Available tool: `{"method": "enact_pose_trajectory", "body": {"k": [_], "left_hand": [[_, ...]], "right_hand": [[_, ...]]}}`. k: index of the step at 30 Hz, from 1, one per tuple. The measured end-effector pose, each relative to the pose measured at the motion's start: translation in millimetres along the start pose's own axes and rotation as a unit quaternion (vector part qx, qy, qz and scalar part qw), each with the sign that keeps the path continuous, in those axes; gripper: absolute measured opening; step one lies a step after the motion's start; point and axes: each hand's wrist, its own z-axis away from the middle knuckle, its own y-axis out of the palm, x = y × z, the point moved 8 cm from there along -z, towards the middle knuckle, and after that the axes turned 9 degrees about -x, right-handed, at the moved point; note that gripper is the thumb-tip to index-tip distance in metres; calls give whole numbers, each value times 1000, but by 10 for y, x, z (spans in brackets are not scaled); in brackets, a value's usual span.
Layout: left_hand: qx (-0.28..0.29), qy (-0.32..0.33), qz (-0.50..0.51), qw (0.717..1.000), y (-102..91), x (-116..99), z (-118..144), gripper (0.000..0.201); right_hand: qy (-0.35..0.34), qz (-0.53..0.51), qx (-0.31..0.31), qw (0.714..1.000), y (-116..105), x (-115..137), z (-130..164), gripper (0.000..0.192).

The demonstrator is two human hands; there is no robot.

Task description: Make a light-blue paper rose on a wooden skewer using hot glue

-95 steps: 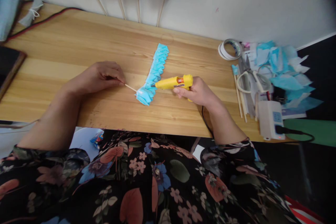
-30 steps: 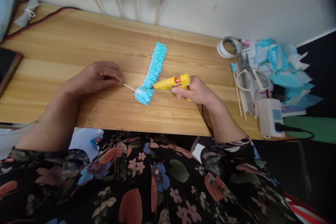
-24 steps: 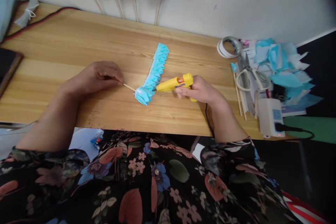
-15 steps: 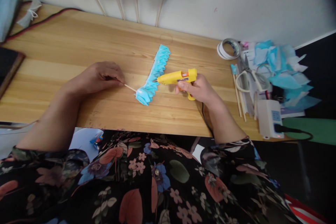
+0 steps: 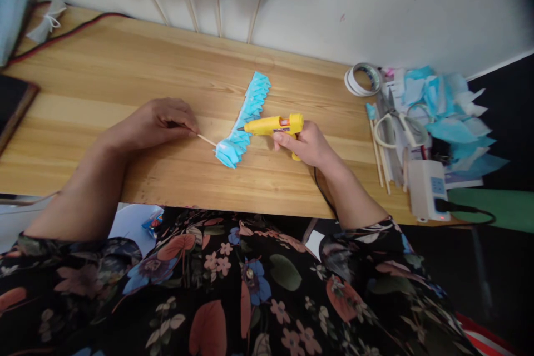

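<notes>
Between the fingers of my left hand (image 5: pixel 169 122) is a thin wooden stick (image 5: pixel 207 140). The stick's far end runs into the rolled lower end of a pleated light-blue strip (image 5: pixel 254 97), which lies slantwise on the table. My right hand (image 5: pixel 306 143) is closed round the grip of a yellow glue gun (image 5: pixel 269 124). The gun's nozzle points left, over the strip's left edge just above the rolled part; whether it touches cannot be made out. A black cord hangs from the gun down past the table edge.
Blue flower heads on sticks (image 5: pixel 219 5) lean on the wall. At the right lie tape rolls (image 5: pixel 362 79), scissors (image 5: pixel 401 128), spare sticks (image 5: pixel 377 150), blue scraps (image 5: pixel 450 105) and a white power socket (image 5: pixel 429 189). A dark-topped object (image 5: pixel 14 105) lies left on the wooden table (image 5: pixel 175 67).
My right hand has moved the glue gun a little left and tilted it, with the nozzle now at the strip's left edge. My left hand and the stick have stayed put.
</notes>
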Motion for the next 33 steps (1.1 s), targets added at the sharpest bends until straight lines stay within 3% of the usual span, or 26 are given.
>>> {"method": "enact_pose_trajectory", "body": {"k": [16, 33], "left_hand": [[4, 10, -14, 1000, 13, 10, 8, 33], [3, 10, -12, 1000, 5, 38, 30, 18]], "right_hand": [[0, 1, -24, 1000, -20, 13, -6, 65], [15, 47, -11, 999, -152, -28, 24, 55]]}}
